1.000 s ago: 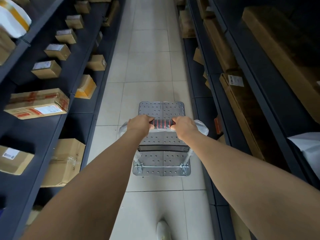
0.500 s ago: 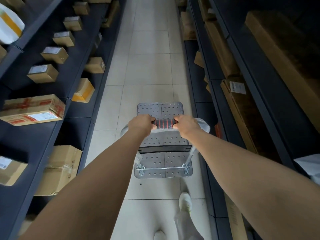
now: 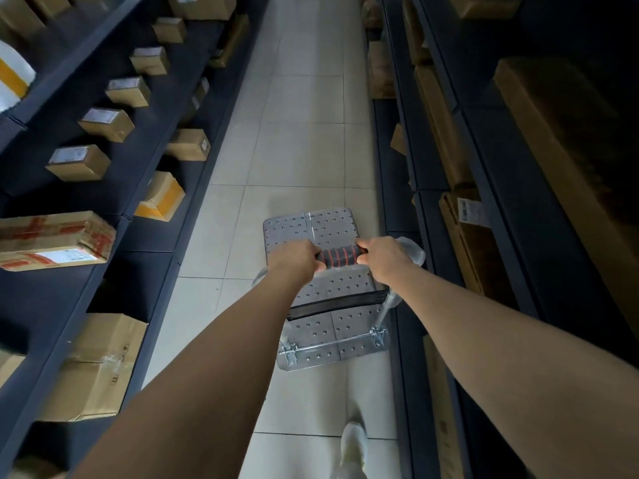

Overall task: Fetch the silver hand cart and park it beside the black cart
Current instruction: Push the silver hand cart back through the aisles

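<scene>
The silver hand cart stands on the tiled aisle floor just ahead of me, its perforated metal deck bare and slightly angled toward the right shelving. Its handle has a black grip with red rings. My left hand is closed around the handle's left end and my right hand around its right end. A black band crosses the deck below the handle. No black cart is in view.
Dark shelving with several cardboard boxes lines the left side. Dark shelving with long cartons lines the right side, close to the cart. The pale tiled aisle runs straight ahead. My white shoe steps at the bottom.
The cart has rolled forward along the aisle with both hands on its handle and has drifted toward the right shelving. The boxes on the left have slid back past me.
</scene>
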A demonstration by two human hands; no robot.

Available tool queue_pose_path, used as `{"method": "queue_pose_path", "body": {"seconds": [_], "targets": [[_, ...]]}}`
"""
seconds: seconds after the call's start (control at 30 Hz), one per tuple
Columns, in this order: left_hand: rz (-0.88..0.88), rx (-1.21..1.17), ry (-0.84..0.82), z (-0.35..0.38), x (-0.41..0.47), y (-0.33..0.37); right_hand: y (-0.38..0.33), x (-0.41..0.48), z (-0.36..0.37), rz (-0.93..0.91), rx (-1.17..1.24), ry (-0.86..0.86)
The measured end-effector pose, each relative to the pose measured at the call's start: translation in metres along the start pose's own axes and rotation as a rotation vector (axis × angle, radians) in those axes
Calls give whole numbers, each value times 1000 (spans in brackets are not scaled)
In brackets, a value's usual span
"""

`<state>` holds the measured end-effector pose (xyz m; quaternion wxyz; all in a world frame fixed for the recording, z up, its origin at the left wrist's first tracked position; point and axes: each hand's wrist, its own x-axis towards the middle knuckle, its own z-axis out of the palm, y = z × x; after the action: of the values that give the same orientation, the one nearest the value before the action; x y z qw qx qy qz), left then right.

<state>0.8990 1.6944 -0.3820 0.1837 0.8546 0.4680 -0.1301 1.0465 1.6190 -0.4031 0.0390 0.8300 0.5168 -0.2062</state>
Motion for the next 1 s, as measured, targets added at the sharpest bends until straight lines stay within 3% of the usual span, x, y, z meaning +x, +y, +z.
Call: {"method": "queue_pose_path", "body": {"seconds": [0.53, 1.0], "targets": [[-39, -55, 23, -28, 70, 19, 22, 83, -37, -36, 25, 3], [6, -71, 47, -53, 142, -34, -23, 148, -62, -50, -46, -9]]}}
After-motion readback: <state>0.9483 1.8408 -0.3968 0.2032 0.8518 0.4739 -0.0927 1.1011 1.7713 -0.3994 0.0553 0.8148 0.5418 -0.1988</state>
